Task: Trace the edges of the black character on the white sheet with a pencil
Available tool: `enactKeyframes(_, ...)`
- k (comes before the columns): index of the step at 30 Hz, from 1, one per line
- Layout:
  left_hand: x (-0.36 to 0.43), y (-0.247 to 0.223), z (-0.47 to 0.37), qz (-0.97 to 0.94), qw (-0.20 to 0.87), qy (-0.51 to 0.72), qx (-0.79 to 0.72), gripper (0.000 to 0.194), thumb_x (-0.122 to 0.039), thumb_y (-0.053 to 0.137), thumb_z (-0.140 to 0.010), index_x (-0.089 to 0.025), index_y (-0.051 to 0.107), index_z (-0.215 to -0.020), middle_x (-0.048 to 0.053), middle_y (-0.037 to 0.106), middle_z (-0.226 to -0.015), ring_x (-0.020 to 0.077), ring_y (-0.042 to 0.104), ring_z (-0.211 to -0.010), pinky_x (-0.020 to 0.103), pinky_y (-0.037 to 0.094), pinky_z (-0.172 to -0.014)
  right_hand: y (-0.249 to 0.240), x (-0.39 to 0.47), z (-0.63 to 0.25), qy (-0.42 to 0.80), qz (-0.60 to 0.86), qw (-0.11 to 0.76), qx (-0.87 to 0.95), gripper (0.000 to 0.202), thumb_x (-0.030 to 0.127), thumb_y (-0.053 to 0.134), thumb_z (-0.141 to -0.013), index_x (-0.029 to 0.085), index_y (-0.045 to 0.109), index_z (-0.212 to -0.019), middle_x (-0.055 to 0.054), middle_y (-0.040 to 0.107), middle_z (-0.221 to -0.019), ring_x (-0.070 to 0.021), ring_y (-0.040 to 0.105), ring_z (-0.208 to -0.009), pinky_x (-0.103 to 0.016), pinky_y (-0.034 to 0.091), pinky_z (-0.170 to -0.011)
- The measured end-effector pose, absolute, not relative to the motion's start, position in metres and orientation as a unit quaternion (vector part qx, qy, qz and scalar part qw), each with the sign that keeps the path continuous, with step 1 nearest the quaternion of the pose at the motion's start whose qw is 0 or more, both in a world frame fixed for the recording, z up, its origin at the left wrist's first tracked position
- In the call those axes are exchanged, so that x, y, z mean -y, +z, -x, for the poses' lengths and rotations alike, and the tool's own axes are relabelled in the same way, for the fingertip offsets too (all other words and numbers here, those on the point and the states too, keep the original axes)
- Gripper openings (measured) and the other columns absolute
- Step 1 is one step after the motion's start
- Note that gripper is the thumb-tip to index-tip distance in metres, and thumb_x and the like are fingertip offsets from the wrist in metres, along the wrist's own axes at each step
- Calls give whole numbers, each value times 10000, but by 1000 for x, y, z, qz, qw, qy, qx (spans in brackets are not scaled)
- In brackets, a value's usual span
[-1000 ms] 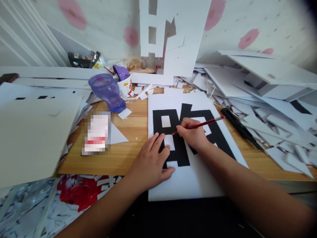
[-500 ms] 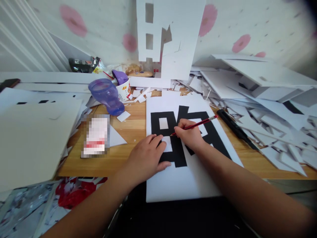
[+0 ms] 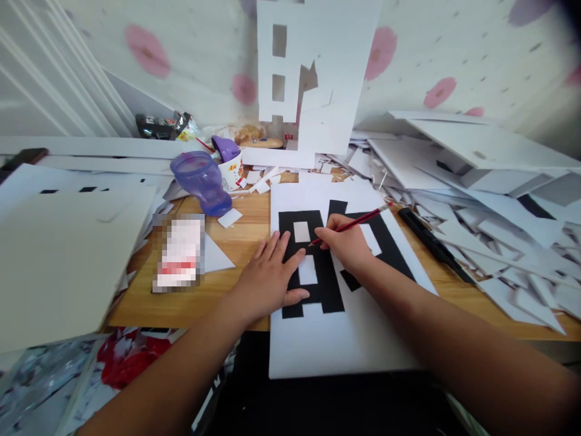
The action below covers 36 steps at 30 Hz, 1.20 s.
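My right hand is closed around a red and black pencil, its tip at the black cut-out character just right of my left hand. That black piece has square openings and lies flat on a white board, which juts past the table's front edge. Fingers spread, my left hand presses on the left edge of the black piece, with the thumb near its lower opening. My right hand and forearm hide part of the character's right half.
A black utility knife lies at right beside heaped white offcuts. At left are a purple translucent cup, a paper cup, a blurred-out item and large white sheets. A cut-out white board stands against the wall.
My left hand has shifted left, its fingers spreading wider and uncovering more of the lower opening. The pencil tip has moved slightly left along the black piece. The view has tilted a little.
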<state>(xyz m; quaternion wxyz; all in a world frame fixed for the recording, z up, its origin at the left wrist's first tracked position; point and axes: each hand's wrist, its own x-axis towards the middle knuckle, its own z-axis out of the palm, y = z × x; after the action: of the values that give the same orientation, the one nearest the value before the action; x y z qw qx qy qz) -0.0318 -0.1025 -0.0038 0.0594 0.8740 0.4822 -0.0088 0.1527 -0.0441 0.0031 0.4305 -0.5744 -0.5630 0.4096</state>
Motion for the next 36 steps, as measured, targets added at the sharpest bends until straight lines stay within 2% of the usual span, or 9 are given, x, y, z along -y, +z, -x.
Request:
enactKeyframes(6, 102, -1, 32, -872, 69, -8, -484, 761, -614, 583, -811, -205, 412, -1429, 230, 158, -1563, 404, 99, -1442, 591, 199, -1112, -3, 17, -137, 408, 523, 415, 623, 224, 171, 589, -645, 216, 412, -515, 60, 495, -444, -97, 459, -439, -232, 351, -454)
enactKeyframes(12, 102, -9, 34, -874, 61, 15, -482, 792, -661, 574, -788, -233, 403, -1432, 197, 176, -1570, 391, 105, -1446, 587, 191, -1116, -12, 17, -136, 388, 511, 420, 642, 281, 235, 603, -659, 218, 385, -484, 48, 484, -452, -97, 427, -462, -235, 334, -463)
enactKeyframes(18, 102, -11, 35, -875, 60, 20, -480, 791, -675, 558, -790, -236, 405, -1430, 188, 201, -1566, 396, 125, -1442, 582, 195, -1117, -12, 17, -136, 385, 509, 416, 648, 283, 232, 597, -662, 222, 378, -484, 47, 482, -449, -94, 411, -453, -237, 327, -462)
enactKeyframes(28, 102, -6, 34, -875, 68, 6, -479, 783, -652, 575, -791, -219, 419, -1425, 169, 228, -1561, 411, 144, -1434, 604, 217, -1105, -10, 16, -133, 359, 532, 424, 639, 300, 254, 605, -713, 225, 390, -507, 41, 513, -448, -110, 456, -463, -245, 348, -487)
enactKeyframes(36, 102, -4, 33, -880, 65, -1, -470, 774, -643, 551, -809, -207, 410, -1432, 97, 216, -1578, 421, 130, -1432, 599, 219, -1113, -19, 10, -133, 356, 533, 426, 639, 289, 276, 607, -767, 222, 414, -558, 43, 549, -478, -113, 494, -470, -253, 378, -500)
